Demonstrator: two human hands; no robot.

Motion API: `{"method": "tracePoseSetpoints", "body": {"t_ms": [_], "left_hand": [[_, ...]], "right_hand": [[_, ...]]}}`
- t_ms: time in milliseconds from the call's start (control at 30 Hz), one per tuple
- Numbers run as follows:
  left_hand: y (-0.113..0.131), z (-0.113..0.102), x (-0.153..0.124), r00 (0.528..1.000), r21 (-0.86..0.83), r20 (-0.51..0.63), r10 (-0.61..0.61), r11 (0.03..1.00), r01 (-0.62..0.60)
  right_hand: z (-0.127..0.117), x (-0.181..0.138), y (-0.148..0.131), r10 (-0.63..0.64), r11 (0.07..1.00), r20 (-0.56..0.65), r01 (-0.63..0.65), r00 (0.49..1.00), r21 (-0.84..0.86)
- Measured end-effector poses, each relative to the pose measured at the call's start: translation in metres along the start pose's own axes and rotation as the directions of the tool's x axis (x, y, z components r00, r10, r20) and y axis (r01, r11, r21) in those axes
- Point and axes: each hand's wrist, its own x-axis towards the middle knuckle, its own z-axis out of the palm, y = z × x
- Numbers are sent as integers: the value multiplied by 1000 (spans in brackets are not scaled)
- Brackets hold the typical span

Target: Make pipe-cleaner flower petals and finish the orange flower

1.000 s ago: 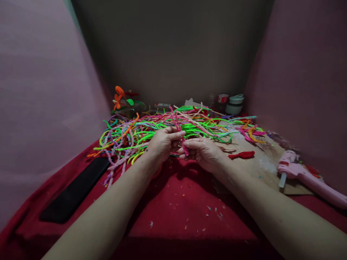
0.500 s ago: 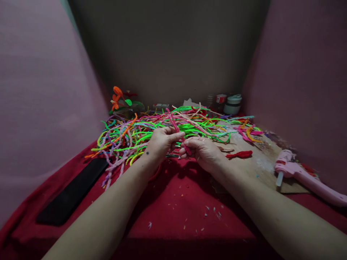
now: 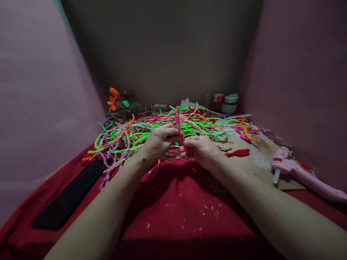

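Note:
My left hand (image 3: 159, 141) and my right hand (image 3: 202, 150) meet over the red cloth (image 3: 173, 202), both pinched on one pink pipe cleaner (image 3: 178, 121). The pipe cleaner is folded double and stands up between my fingertips. Just behind my hands lies a big loose heap of pipe cleaners (image 3: 151, 128) in green, pink, orange and purple. A red twisted piece (image 3: 238, 152) lies on the brown board (image 3: 252, 162) to the right of my right hand.
A pink glue gun (image 3: 295, 173) lies at the board's right edge. A black flat bar (image 3: 70, 195) lies on the cloth at the left. An orange pipe-cleaner flower (image 3: 115, 98) and small jars (image 3: 230, 103) stand at the back. Pink walls close in both sides.
Both hands have lifted slightly and drawn closer together. The pink pipe cleaner, earlier slanting back over the heap, now stands more upright.

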Motion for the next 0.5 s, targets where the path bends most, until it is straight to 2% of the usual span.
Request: {"method": "tracePoseSetpoints", "body": {"t_ms": [67,133,267,367,500], "left_hand": [[-4,-1,-1,989,173,36,141,974,-145],[-5,-4,-2,974,343,68,216,912,-226],[5,-10,-3,936,614,182,301,709,-347],[19,-13,-4,907,711,283,313,567,-417],[32,-9,-8,921,774,332,204,499,-390]], "right_hand": [[0,-1,0,-3,1000,6,3,1000,-14],[1,-1,0,-8,1000,18,8,1000,-29],[1,-2,-1,-35,995,71,41,997,-88],[0,-3,-1,-60,988,122,77,991,-137],[0,-4,1,-113,943,175,161,978,-292]]}}
